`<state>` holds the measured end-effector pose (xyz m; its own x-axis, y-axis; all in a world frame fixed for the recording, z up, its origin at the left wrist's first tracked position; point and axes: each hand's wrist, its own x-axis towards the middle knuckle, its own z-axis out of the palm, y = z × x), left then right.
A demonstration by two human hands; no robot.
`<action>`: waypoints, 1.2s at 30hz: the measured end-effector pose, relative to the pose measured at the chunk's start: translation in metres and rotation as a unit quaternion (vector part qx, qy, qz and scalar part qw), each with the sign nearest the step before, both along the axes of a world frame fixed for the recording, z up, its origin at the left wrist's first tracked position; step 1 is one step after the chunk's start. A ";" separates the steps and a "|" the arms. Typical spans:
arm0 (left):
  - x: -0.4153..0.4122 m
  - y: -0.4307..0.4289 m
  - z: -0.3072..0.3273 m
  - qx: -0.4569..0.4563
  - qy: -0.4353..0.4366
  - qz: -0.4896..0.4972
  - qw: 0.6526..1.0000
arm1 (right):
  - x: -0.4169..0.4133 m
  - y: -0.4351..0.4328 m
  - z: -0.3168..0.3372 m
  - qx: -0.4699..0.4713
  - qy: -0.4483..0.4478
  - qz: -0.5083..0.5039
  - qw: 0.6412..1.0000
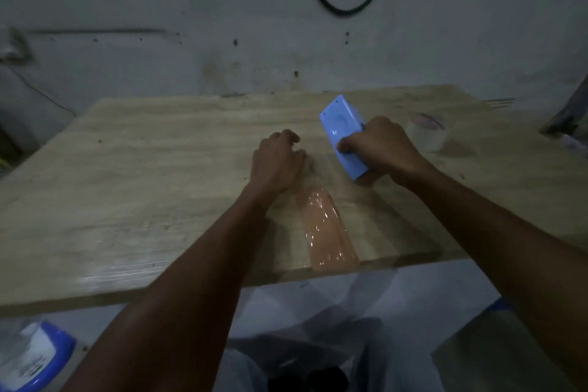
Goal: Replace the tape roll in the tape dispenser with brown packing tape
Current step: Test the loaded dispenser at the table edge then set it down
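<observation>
A blue tape dispenser (342, 134) lies tilted on the wooden table (143, 175), and my right hand (381, 149) grips its near end. A strip of brown packing tape (324, 229) is stuck flat on the table, running from near my left hand to the front edge. My left hand (276, 162) rests curled on the table at the strip's far end, fingers bent; whether it pinches the tape is hidden. A pale tape roll (426, 134) stands on the table right of the dispenser.
A grey wall (191, 41) rises just behind the table, with a black cable loop (343, 9) hanging on it. A blue and white container (35, 356) sits below the table at the lower left. Plastic sheeting (318, 328) lies under the front edge.
</observation>
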<state>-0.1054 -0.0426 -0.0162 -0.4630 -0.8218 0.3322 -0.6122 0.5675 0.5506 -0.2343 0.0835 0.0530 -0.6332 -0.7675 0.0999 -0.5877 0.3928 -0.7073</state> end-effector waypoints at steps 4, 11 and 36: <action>-0.010 -0.010 0.000 0.012 0.053 0.000 0.998 | -0.010 -0.024 -0.015 0.035 0.247 0.005 0.968; -0.013 -0.030 -0.002 -0.075 -0.097 0.009 0.992 | -0.016 -0.046 -0.042 -0.006 0.373 -0.024 0.927; -0.002 -0.033 -0.011 -0.066 -0.112 0.013 0.991 | -0.027 -0.053 -0.073 -0.053 0.402 -0.019 0.914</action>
<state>-0.1070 -0.0753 -0.0273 -0.5165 -0.7903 0.3296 -0.7257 0.6083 0.3214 -0.2612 0.0302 -0.0195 -0.3498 -0.7054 0.6165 -0.9211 0.3791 -0.0889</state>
